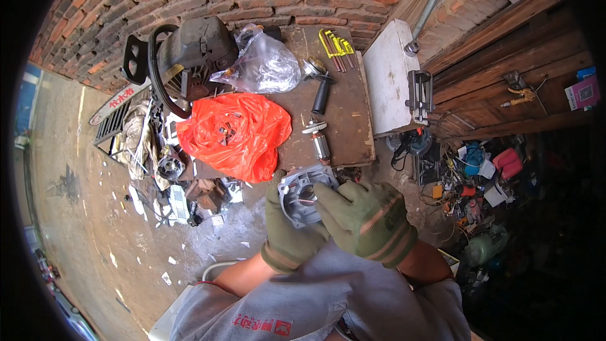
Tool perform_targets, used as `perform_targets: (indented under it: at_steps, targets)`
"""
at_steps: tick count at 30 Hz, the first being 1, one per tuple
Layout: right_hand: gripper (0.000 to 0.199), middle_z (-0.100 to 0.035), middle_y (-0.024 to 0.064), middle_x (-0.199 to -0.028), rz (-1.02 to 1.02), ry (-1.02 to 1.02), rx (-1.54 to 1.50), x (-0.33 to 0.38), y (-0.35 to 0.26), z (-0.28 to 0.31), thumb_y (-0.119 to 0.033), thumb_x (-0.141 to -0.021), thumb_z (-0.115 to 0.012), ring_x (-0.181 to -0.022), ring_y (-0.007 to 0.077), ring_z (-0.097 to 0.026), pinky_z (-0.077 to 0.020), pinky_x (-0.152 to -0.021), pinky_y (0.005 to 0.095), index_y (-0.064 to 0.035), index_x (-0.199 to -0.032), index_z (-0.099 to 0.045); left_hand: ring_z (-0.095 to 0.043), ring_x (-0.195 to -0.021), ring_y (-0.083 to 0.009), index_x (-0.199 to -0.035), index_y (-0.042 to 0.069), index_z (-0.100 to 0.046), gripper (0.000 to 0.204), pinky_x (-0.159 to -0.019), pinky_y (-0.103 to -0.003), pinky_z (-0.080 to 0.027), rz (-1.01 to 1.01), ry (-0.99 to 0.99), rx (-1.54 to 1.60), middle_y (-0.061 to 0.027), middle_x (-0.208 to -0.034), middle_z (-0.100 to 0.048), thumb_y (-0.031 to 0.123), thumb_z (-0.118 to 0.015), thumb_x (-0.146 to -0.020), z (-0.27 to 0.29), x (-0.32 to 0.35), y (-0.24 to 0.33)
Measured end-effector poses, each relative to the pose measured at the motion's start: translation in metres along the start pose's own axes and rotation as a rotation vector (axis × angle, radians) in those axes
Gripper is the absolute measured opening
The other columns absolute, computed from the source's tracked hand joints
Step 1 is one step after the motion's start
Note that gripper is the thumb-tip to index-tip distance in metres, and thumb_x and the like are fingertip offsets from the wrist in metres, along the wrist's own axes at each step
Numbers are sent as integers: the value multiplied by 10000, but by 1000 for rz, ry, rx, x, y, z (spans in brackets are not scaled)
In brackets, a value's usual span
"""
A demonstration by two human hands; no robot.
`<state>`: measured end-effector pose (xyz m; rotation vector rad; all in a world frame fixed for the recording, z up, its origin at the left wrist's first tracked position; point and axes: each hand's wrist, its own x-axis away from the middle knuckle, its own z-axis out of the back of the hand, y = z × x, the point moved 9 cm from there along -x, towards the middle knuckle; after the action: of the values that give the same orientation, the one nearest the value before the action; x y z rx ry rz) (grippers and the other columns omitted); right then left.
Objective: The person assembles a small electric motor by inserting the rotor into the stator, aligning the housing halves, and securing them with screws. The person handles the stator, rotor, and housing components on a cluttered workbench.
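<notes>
In front of my chest, a grey cast-metal housing (291, 199) with a round opening is gripped by my left hand (290, 233), its thumb along the outer side. My right hand (369, 218) is closed, its fingertips bent in at the housing's opening; whatever they pinch is hidden. Both hands wear green work gloves. Just beyond the housing, near the table's front edge, lies a motor armature (321, 146) with a pale fan disc. Farther back is a black side handle (322, 96), close to a small metal part (313, 68).
The brown table (353, 113) bears a red plastic bag (265, 129) with small parts on it, a clear plastic bag (271, 66), a chainsaw (199, 44) and yellow-held hex keys (336, 50). A white board (392, 82) stands right. Clutter (470, 177) covers the floor there.
</notes>
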<state>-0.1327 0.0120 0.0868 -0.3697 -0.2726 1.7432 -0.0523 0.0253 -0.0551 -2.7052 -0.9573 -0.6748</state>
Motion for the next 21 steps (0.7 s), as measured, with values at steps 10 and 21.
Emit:
perform_targets:
  at_steps: [10, 21]
  targets:
    - [273, -666, 115, -797, -33, -26, 0, -2, 3, -4, -247, -873, -758, -705, 330, -666, -524, -582, 464, -113, -1112, -756, -637, -1206, -272, -1311, 141, -664, 661, -1084, -492, -474, 8, -67, 51, -84, -1294, -692, 678, -522, -954, -11, -2, 1]
    - [569, -696, 132, -924, -388, 252, -602, 29, 53, -2, -222, -778, -855, -793, 296, -682, -558, -689, 395, -11, -1275, -676, -678, -1119, -282, -1317, 128, -652, 750, -1014, -458, -531, 117, -50, 103, -80, -1228, -717, 754, -489, -937, -10, -3, -2]
